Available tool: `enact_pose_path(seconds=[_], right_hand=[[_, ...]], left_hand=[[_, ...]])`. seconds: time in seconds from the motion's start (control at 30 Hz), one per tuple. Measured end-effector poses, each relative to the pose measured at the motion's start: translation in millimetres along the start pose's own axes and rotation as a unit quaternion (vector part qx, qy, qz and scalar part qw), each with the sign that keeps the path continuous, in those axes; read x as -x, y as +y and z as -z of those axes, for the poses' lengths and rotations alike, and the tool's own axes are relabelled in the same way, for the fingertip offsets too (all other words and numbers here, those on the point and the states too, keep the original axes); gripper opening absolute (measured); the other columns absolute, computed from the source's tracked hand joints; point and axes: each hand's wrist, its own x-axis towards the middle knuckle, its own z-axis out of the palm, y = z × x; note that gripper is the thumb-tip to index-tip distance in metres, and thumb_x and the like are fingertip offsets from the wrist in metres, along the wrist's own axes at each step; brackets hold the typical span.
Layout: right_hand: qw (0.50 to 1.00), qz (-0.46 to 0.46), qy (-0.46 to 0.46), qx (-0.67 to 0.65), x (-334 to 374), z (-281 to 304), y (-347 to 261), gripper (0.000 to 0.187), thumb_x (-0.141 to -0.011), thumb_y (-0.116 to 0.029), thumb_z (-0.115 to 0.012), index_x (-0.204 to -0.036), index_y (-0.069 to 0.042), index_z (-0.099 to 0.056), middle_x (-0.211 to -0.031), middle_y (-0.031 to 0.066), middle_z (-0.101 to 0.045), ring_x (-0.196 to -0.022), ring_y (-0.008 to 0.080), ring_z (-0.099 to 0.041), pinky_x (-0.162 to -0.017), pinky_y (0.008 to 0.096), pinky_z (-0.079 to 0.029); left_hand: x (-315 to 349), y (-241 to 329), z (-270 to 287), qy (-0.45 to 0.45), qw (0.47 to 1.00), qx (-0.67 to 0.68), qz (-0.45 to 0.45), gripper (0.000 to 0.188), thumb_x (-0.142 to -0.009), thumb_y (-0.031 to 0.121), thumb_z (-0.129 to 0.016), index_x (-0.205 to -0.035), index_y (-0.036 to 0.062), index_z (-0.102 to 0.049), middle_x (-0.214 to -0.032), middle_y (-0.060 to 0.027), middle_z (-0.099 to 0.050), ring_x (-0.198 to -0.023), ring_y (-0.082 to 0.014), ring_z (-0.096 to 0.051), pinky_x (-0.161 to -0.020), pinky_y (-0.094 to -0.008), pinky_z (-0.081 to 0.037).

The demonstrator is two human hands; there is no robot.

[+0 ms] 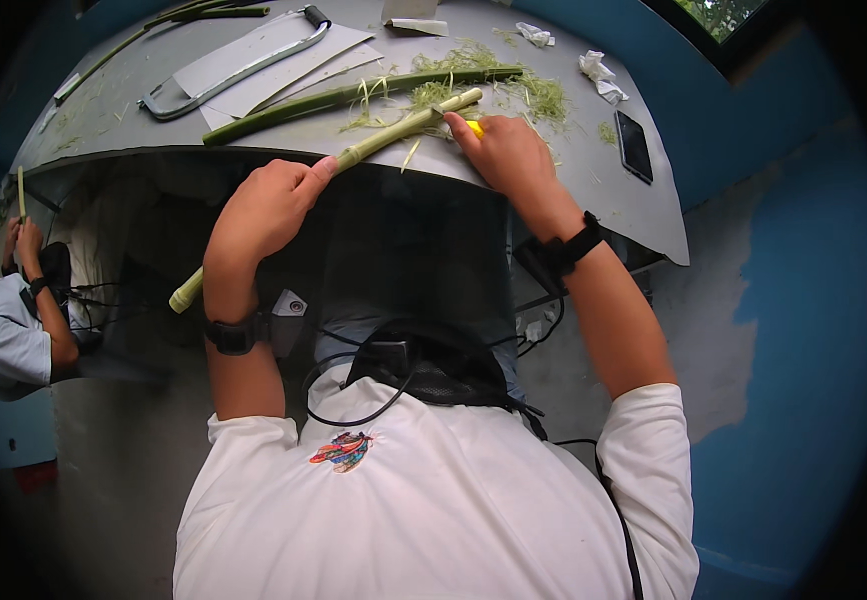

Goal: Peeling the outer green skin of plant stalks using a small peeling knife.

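Note:
A pale, scraped bamboo stick runs slantwise from below my left forearm up over the table's front edge. My left hand is closed around it near its middle, palm down. Near the stick's far end, my right hand is closed on a yellow-handled knife; most of the handle is hidden by the fingers. Its dark blade seems to rest against the stick. Just beyond lies a darker green bamboo stalk, flat on the table, with thin green shavings heaped around its right end.
On the grey table are a hacksaw over white paper sheets, a phone at the right edge, and crumpled tissues. More green stalks lie far left. Another person holds a thin stick at left.

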Motion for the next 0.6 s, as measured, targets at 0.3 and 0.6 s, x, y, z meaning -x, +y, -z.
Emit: enact_pose_path(seconds=[0.3, 0.6], right_hand=[[0.991, 0.107, 0.084, -0.012, 15, 0, 3, 0.076, -0.111, -0.069, -0.053, -0.081, -0.002, -0.073, -0.075, 0.0224, -0.074, -0.073, 0.0453, -0.075, -0.066, 0.0562, -0.059], [0.993, 0.098, 0.059, -0.024, 12, 2, 1, 0.073, -0.11, -0.069, -0.057, -0.082, -0.004, -0.073, -0.073, 0.0223, -0.071, -0.075, 0.0465, -0.072, -0.069, 0.0561, -0.056]], left_hand=[[-11, -4, -6, -0.058, 0.997, 0.051, -0.013, 0.078, -0.116, 0.065, -0.047, -0.079, -0.0016, -0.063, -0.068, -0.0154, -0.058, -0.066, -0.0303, -0.055, -0.071, -0.0445, -0.05], [-24, 4, -26, 0.009, 0.998, 0.02, -0.057, 0.08, -0.119, 0.065, -0.042, -0.08, -0.0032, -0.059, -0.07, -0.016, -0.056, -0.067, -0.0314, -0.052, -0.071, -0.045, -0.049]])
